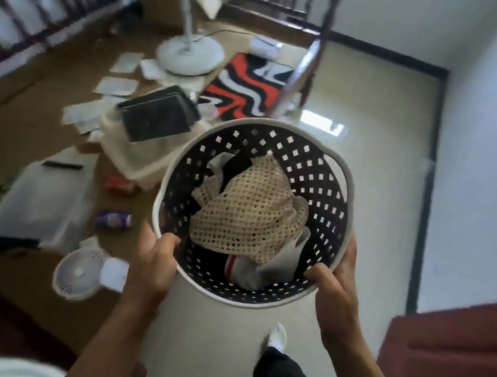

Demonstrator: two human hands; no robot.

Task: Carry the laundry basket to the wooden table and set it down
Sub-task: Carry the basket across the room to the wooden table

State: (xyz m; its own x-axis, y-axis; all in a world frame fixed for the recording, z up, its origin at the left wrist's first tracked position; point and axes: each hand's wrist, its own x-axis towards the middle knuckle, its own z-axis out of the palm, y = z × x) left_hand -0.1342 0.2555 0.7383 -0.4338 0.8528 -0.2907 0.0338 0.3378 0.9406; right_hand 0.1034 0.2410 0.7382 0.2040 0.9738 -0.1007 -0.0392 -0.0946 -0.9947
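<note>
laundry basket point(342, 205) rim between left hand point(154, 263), right hand point(337, 290)

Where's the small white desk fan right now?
In the head view, the small white desk fan lies lower left on the wooden table, just left of the left hand gripping the laundry basket.

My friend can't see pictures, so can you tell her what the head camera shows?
A person's left hand and right hand grip the white rim of a round black perforated plastic laundry basket, held above a pale tiled floor. A cream open-weave garment lies on top inside. To the left, a cluttered brown wooden table holds papers and a small white fan.
</note>
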